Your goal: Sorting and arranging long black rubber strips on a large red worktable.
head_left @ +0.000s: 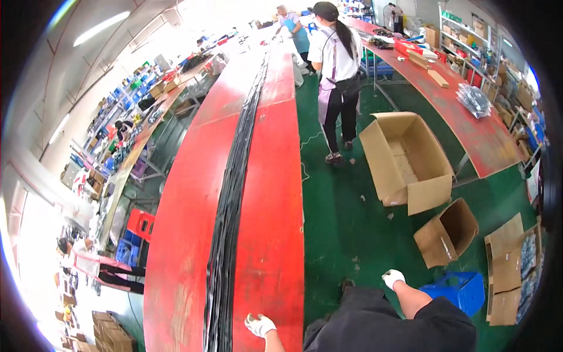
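A long bundle of thin black strips (pixel 226 234) runs down the length of the red table (pixel 270 223), from the near edge to the far end. My left hand (pixel 260 325), in a white glove, is just right of the bundle's near end, over the bare red top. Its fingers are loosely bent and apart, with nothing in them. My right hand (pixel 393 279), also in a white glove, is out to the right of the table above the green floor. Its fingers are slightly curled, and no object shows in it.
An open cardboard box (pixel 431 196) stands on the right, with a smaller box (pixel 437 240) and a blue crate (pixel 463 293) nearer me. A person (pixel 340 70) in a black cap stands right of the table. Another red-topped table (pixel 469 129) curves along the right.
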